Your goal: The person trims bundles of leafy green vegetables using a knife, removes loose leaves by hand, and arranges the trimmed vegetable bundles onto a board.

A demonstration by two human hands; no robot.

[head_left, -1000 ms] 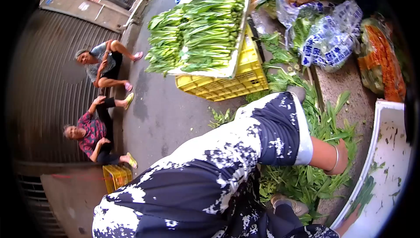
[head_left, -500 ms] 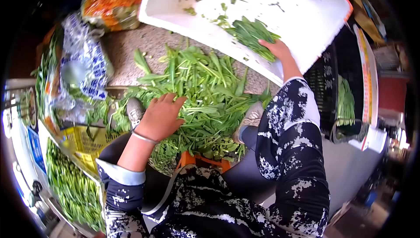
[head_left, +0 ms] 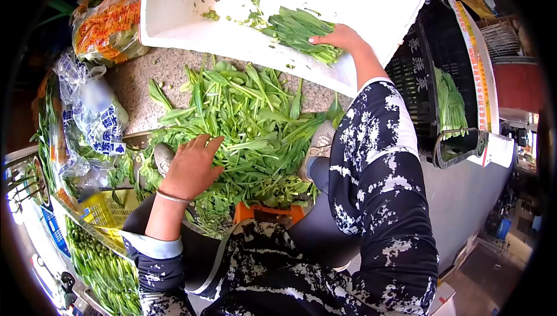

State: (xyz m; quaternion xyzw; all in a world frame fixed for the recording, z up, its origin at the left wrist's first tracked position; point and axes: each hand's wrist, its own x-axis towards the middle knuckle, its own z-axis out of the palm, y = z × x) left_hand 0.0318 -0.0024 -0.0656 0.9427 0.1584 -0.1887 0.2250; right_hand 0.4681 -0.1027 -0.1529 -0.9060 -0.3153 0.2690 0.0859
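Observation:
My right hand (head_left: 342, 38) grips the stem end of a bunch of leafy greens (head_left: 299, 29) inside a white foam box (head_left: 191, 29). The leaves of the bunch point left, among small leaf scraps on the box floor. My left hand (head_left: 190, 168), with a bangle at the wrist, is empty with its fingers apart. It hovers at the left edge of a loose pile of greens (head_left: 255, 124) on the ground between my shoes.
Bagged vegetables (head_left: 110, 23) and a plastic bag (head_left: 93, 113) lie at the left. Below them are a yellow crate (head_left: 110, 208) and rows of greens (head_left: 104, 264). A black crate (head_left: 412, 72) stands right, beside another bunch (head_left: 449, 104). An orange stool (head_left: 270, 212) is beneath me.
The view has swung from the street and two seated people to the box and pile. Since the middle frame, my right hand stays on the bunch, and both have shifted left in view.

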